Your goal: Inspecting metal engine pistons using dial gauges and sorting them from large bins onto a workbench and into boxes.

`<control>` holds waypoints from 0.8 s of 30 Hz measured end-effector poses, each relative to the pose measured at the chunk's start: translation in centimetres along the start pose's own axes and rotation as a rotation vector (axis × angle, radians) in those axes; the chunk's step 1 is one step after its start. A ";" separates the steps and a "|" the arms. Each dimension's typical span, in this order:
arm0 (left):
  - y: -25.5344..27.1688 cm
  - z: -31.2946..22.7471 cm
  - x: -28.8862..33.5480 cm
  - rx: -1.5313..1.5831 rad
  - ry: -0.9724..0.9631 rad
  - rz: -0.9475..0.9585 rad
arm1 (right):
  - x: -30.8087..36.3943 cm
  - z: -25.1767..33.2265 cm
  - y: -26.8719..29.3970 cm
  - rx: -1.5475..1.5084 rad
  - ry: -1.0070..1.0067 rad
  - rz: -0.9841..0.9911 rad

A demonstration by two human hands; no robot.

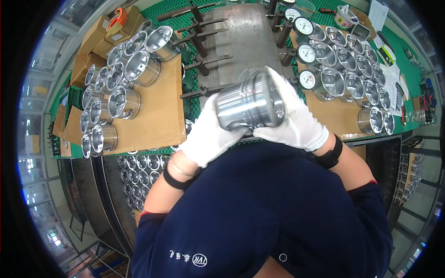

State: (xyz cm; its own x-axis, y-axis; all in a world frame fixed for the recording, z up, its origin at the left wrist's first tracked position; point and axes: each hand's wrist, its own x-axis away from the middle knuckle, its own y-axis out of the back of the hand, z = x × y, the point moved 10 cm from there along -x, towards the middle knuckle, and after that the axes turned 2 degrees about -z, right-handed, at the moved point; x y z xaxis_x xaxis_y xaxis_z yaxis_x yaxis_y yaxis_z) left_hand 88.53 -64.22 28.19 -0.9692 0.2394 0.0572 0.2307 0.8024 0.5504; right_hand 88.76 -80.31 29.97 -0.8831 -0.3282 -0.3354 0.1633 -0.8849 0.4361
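Left hand [208, 129] and right hand [296, 116], both white-gloved, clasp opposite ends of a shiny, silver metal cylinder with ringed grooves [248, 103], held tilted above the near end of a flat grey steel plate [245, 37] on the green-topped table [167, 9]. It looks rigid, fairly heavy and slick; cupping both ends, clear of the grooves, seems surest.

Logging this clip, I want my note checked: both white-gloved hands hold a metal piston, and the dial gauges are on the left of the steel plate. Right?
Not quite: the dial gauges are on the right of the steel plate, as the head view shows. The left hand and right hand, white-gloved, do hold a metal piston.
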 end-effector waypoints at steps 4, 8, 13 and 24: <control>-0.7 -0.4 -1.0 -0.189 -0.263 -0.232 | -1.6 2.0 -0.2 0.492 0.029 -0.004; -2.6 -3.5 -1.2 -0.432 -0.614 -0.257 | -2.4 1.6 -0.6 0.579 0.106 0.018; -3.0 -3.9 -1.3 -0.515 -0.648 -0.278 | -0.8 0.8 1.7 0.333 0.186 -0.015; -4.1 -3.2 -5.3 -0.437 -0.623 -0.252 | 5.4 -10.5 -2.2 -0.438 -0.879 0.227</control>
State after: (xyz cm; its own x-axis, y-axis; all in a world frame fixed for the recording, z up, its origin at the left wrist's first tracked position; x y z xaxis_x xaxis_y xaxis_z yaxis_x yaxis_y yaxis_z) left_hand 92.43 -70.49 28.33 -0.7320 0.4442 -0.5165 -0.1677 0.6173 0.7686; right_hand 88.20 -83.59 18.46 -0.7932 -0.3009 0.5294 0.3595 -0.9331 0.0082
